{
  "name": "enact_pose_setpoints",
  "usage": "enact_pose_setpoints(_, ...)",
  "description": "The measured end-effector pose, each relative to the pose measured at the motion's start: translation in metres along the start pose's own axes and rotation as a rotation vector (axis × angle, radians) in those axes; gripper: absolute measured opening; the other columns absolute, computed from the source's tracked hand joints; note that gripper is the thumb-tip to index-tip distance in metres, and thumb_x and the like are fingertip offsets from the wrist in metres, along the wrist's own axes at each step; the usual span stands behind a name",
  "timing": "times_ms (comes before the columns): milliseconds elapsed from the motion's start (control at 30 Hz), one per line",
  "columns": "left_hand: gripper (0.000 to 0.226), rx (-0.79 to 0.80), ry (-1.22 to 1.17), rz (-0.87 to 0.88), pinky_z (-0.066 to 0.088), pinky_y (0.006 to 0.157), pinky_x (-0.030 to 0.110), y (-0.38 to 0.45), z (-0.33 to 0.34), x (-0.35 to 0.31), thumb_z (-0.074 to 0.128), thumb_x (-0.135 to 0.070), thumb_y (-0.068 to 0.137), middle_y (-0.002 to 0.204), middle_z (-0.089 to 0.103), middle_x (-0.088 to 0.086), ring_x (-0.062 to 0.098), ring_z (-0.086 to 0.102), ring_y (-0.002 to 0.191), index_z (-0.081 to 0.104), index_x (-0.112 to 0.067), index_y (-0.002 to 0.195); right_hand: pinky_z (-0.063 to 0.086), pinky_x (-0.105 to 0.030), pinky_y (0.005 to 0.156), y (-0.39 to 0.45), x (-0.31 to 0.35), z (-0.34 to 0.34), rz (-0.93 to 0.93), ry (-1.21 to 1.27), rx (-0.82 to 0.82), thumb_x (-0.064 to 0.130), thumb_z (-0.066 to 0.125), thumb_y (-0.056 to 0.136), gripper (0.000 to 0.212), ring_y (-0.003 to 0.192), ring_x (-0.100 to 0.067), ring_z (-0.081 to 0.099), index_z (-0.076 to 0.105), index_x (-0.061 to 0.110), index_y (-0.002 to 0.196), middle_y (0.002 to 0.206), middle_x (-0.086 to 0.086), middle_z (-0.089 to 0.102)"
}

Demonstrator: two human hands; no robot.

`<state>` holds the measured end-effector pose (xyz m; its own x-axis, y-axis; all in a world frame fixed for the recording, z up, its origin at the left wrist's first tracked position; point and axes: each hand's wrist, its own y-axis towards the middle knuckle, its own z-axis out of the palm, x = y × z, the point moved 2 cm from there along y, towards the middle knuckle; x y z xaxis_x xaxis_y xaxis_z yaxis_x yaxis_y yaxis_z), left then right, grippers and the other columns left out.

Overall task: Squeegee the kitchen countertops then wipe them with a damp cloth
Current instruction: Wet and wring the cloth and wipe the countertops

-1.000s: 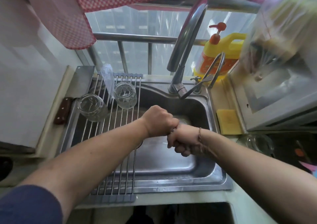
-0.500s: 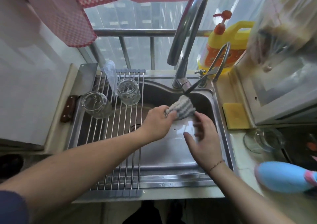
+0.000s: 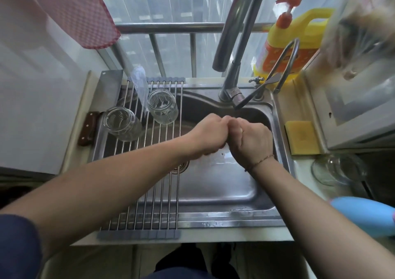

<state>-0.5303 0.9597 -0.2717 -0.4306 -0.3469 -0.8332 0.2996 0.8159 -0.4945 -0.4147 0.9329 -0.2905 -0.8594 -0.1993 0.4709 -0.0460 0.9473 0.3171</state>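
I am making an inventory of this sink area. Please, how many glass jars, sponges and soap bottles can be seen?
Glass jars: 3, two on the drying rack, one on the counter at right
Sponges: 1, yellow, beside the sink
Soap bottles: 1, yellow with a red pump
Total: 5

At frame centre the steel sink (image 3: 277,129) carries a roll-up wire rack (image 3: 149,193) over its left half with two upturned glass jars (image 3: 162,105) at upper left, a yellow sponge (image 3: 301,137) on the counter right.
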Motion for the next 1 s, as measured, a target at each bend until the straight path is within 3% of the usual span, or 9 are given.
enact_pose_setpoints(67, 0.057, -0.161, 0.285, 0.213, 0.034, 0.050, 0.027, 0.008, -0.009, 0.001, 0.036, -0.028, 0.100, 0.045, 0.049, -0.001, 0.016, 0.047, 0.047, 0.049, -0.011, 0.047, 0.037, -0.032, 0.054, 0.005, 0.007, 0.006, 0.226, 0.196, 0.114, 0.056, 0.008, 0.098, 0.075, 0.058, -0.028, 0.058, 0.051, 0.018, 0.051, 0.048, 0.001, 0.054)
enact_pose_setpoints(133, 0.064, -0.255, 0.470, 0.406, 0.040, 0.058, 0.030, 0.013, -0.015, 0.002, 0.030, -0.035, 0.101, 0.043, 0.049, -0.001, 0.014, 0.051, 0.048, 0.047, -0.013, 0.044, 0.037, -0.028, 0.053, 0.008, 0.014, 0.009, 0.501, 0.460, 0.143, 0.043, 0.023, 0.103, 0.070, 0.052, -0.019, 0.054, 0.051, 0.018, 0.045, 0.037, 0.003, 0.050)
enact_pose_setpoints(233, 0.058, -0.333, 0.641, 0.565, 0.035, 0.054, 0.032, 0.022, -0.017, 0.006, 0.029, -0.036, 0.099, 0.040, 0.035, -0.007, 0.018, 0.042, 0.043, 0.033, -0.019, 0.043, 0.029, -0.024, 0.044, 0.010, 0.021, 0.011, 0.938, 0.739, 0.267, 0.038, 0.031, 0.099, 0.053, 0.039, -0.019, 0.040, 0.054, 0.005, 0.064, 0.036, 0.000, 0.043)
enact_pose_setpoints(367, 0.049, -0.405, 0.844, 0.733, 0.025, 0.052, 0.027, 0.031, -0.016, 0.013, 0.034, -0.032, 0.097, 0.043, 0.027, -0.006, 0.023, 0.033, 0.044, 0.029, -0.021, 0.049, 0.021, -0.017, 0.041, 0.005, 0.024, 0.012, 1.150, 0.969, 0.514, 0.045, 0.033, 0.099, 0.039, 0.034, -0.012, 0.028, 0.046, 0.015, 0.079, 0.042, -0.001, 0.038)
enact_pose_setpoints(500, 0.052, -0.429, 0.956, 0.925, 0.016, 0.049, 0.023, 0.039, -0.017, 0.020, 0.036, -0.030, 0.094, 0.038, 0.041, 0.000, 0.020, 0.026, 0.037, 0.038, -0.017, 0.044, 0.019, -0.013, 0.038, 0.001, 0.022, 0.018, 1.214, 1.049, 0.613, 0.054, 0.034, 0.099, 0.040, 0.034, -0.009, 0.024, 0.044, 0.018, 0.083, 0.047, -0.001, 0.038)
enact_pose_setpoints(700, 0.049, -0.384, 0.951, 0.970, 0.017, 0.045, 0.023, 0.033, -0.017, 0.032, 0.037, -0.027, 0.094, 0.041, 0.043, -0.001, 0.024, 0.037, 0.034, 0.042, -0.015, 0.047, 0.017, -0.014, 0.040, -0.010, 0.023, 0.014, 1.178, 1.062, 0.658, 0.048, 0.032, 0.100, 0.039, 0.037, -0.010, 0.023, 0.043, 0.018, 0.078, 0.045, 0.001, 0.038)
enact_pose_setpoints(800, 0.043, -0.318, 0.782, 0.813, 0.029, 0.046, 0.028, 0.023, -0.018, 0.034, 0.034, -0.036, 0.094, 0.046, 0.040, -0.002, 0.026, 0.043, 0.043, 0.042, -0.017, 0.056, 0.020, -0.020, 0.043, -0.018, 0.017, 0.003, 1.039, 1.022, 0.642, 0.040, 0.040, 0.098, 0.033, 0.042, -0.013, 0.030, 0.049, 0.016, 0.078, 0.053, -0.005, 0.046)
enact_pose_setpoints(900, 0.026, -0.181, 0.500, 0.605, 0.044, 0.058, 0.027, 0.010, -0.017, 0.036, 0.054, -0.040, 0.091, 0.062, 0.056, -0.008, 0.011, 0.055, 0.058, 0.058, -0.019, 0.077, 0.032, -0.025, 0.044, -0.032, 0.002, -0.013, 0.865, 0.895, 0.604, 0.025, 0.055, 0.091, 0.012, 0.054, -0.016, 0.047, 0.060, 0.014, 0.092, 0.077, -0.012, 0.057)
enact_pose_setpoints(1000, 0.024, -0.112, 0.350, 0.419, 0.050, 0.063, 0.025, -0.008, -0.005, 0.040, 0.066, -0.043, 0.084, 0.072, 0.066, -0.006, 0.008, 0.063, 0.067, 0.061, -0.020, 0.081, 0.044, -0.025, 0.049, -0.062, -0.005, -0.027, 0.805, 0.800, 0.486, 0.011, 0.065, 0.085, 0.023, 0.069, -0.019, 0.059, 0.067, 0.027, 0.103, 0.087, -0.009, 0.064)
